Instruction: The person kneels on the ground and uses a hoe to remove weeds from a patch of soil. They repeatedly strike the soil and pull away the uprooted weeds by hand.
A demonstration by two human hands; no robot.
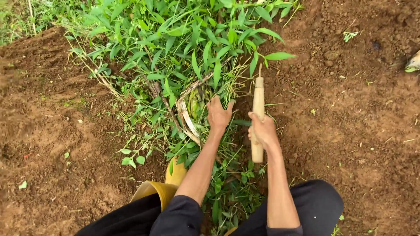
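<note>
Weeds (pixel 183 57) form the landmark: a leafy green clump in bare brown soil (pixel 350 122). Left hand (pixel 218 114) sits at the clump's base, fingers closed on dry stalks, likely bunching them. Right hand (pixel 264 131), just right of the clump, wraps a wooden handle (pixel 258 100) held upright (blade hidden, possibly a sickle). Yellow boot (pixel 168 185) is planted below the clump.

Bare earth under flat daylight

You stand on reddish-brown crumbly tilled soil (pixel 358 118), strewn with small clods and dry stalks; a strip of short green grass (pixel 17 17) borders it at your upper left.
</note>
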